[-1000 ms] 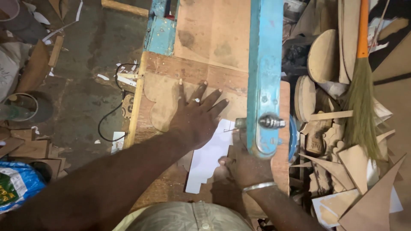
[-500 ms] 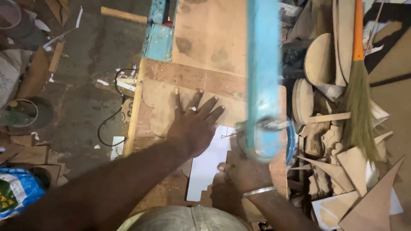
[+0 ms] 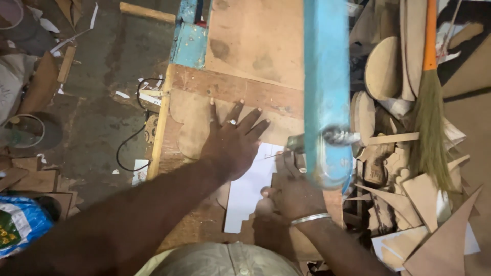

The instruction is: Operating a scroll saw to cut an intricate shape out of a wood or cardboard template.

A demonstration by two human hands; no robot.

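My left hand (image 3: 231,140) lies flat with fingers spread on a thin brown board (image 3: 192,122) that has a curved cut edge, on a wooden saw table (image 3: 235,89). A ring shows on one finger. My right hand (image 3: 289,191), with a metal bangle on the wrist, presses the same board and a white paper template (image 3: 248,189) near the blade, under the blue saw arm (image 3: 327,97). Both hands hold the board down against the table.
Offcuts and round wooden discs (image 3: 383,69) are piled at the right with an orange-handled broom (image 3: 428,102). A black cable (image 3: 128,148) and scraps lie on the concrete floor at left. A blue sack (image 3: 20,225) sits at the lower left.
The view has shifted slightly. My left hand has slid a little toward me and left with the board; my right hand stays beside the blade.
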